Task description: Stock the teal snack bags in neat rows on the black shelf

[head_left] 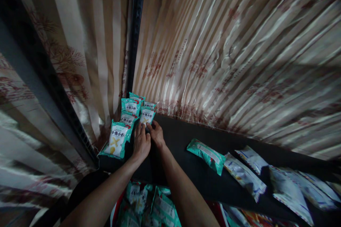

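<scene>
Teal-and-white snack packets stand in two short rows in the shelf's left corner. At the front of the right-hand row, a snack packet (147,115) leans back with its printed face toward me. My left hand (141,143) grips its lower left edge, fingers pointing forward. Curled at the lower right edge of the same packet is my right hand (156,134). The packet's bottom is partly hidden by my fingers. To the left of my hands stands the front packet of the other row (117,140), with another packet (128,118) behind it.
A black shelf (170,163) runs rightward, bearing a lying teal packet (207,155) and several white packets (245,175). Below its front edge, a box holds more teal packets (162,207). Metal posts (135,32) and striped curtains (213,42) border the shelf.
</scene>
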### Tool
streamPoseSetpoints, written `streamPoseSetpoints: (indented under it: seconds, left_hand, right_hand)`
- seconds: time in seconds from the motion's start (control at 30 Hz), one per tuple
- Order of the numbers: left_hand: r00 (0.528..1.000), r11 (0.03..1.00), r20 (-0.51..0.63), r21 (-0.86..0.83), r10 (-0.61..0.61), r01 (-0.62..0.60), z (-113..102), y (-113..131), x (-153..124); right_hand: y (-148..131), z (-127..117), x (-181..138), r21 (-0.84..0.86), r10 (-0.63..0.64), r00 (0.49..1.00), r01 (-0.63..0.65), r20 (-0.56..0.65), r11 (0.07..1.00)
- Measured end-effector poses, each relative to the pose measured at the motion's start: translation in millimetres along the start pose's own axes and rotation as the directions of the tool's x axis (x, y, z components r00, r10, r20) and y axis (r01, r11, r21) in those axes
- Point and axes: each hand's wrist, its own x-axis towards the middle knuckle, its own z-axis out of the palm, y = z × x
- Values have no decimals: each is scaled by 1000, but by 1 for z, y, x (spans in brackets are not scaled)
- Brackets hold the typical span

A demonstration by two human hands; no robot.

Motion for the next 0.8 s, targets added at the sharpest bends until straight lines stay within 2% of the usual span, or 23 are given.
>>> streamPoseSetpoints:
  seconds: [0.8]
  left_hand:
    - [1000,1000,-18,-15,5,-5,4,-7,4]
  right_hand:
    - [1,3,-3,-43,32,998,-34,-53,998]
